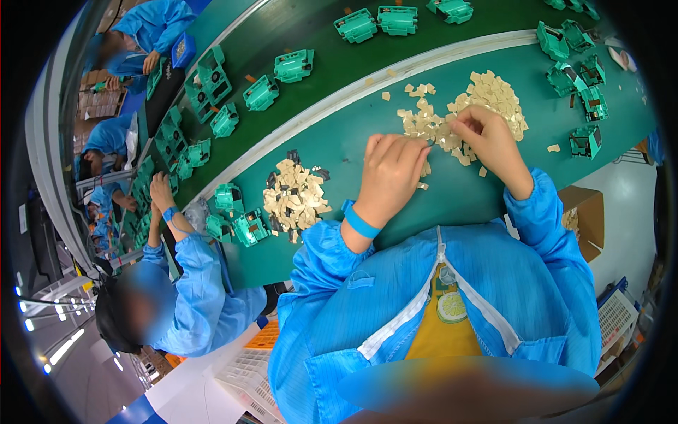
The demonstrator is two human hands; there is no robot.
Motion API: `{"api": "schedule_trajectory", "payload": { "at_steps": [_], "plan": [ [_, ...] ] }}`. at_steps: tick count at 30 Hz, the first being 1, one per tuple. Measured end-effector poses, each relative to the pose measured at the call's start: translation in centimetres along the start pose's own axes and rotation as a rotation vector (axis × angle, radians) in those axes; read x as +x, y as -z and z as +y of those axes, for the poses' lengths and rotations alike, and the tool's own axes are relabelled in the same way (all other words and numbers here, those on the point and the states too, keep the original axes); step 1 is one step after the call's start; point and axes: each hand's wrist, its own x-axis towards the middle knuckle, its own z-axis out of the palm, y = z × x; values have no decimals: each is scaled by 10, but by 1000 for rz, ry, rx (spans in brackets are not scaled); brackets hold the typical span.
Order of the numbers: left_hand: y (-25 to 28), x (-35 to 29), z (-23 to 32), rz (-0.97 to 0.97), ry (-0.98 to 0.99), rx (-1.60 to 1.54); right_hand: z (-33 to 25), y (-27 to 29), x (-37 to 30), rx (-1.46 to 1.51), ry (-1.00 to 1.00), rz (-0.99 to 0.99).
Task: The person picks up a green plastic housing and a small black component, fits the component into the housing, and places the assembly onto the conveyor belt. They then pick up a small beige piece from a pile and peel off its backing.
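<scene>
Both of my hands are over the green work table (367,233), close together. My left hand (390,173), with a blue band at its wrist, has its fingers drawn into a pinch; a small dark bit shows at the fingertips, too small to name. My right hand (487,136) is curled, thumb and forefinger together at the edge of a heap of small flat beige pieces (498,95). Whatever it pinches is hidden. Scattered beige pieces (418,124) lie between and beyond the two hands.
Left of me sits a second heap of beige and black pieces (296,198), beside green plastic housings (249,227). More housings (592,102) stand at the right. Beyond a pale rail (318,106), a green belt carries housings (293,66). A co-worker (201,290) works at the left.
</scene>
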Motion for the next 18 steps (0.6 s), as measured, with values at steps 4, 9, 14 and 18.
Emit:
{"api": "schedule_trajectory", "payload": {
  "at_steps": [4, 9, 14, 18],
  "plan": [
    [-1, 6, 7, 23, -63, 2, -20, 1, -4, 522, -478, -369],
    [2, 9, 6, 44, -94, 21, -22, 7, 9, 590, -464, -446],
    [9, 11, 5, 102, -10, 15, -26, 43, 129, 3, 379, -105],
    [17, 8, 4, 48, 1, -10, 28, 107, 284, -958, 741, 452]
  ]
}}
